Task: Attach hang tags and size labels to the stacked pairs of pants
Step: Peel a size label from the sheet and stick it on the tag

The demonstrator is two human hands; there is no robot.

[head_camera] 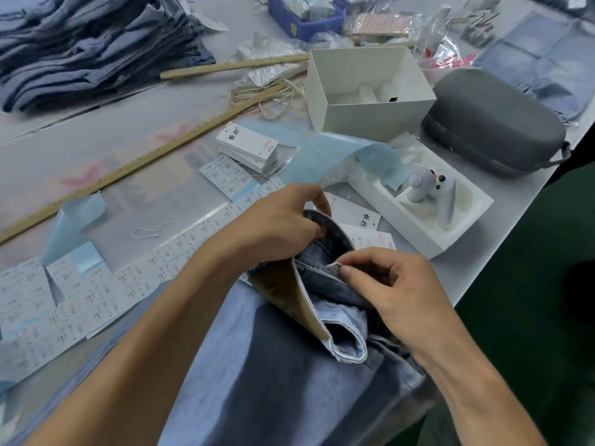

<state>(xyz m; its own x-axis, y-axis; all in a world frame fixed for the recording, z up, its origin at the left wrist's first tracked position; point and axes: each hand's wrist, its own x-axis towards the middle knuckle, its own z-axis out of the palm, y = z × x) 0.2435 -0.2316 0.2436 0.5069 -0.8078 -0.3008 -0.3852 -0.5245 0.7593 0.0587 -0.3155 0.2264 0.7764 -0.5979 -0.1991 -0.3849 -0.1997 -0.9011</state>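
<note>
Hands [283,223] [396,284] on jeans [289,365], beside calligraphy-printed hang tags [246,144]

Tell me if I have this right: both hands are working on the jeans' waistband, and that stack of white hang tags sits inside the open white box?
Not quite. The head view shows both the left hand and right hand on the jeans' waistband, but the stack of white hang tags lies on the table, left of the open white box, not inside it.
</note>
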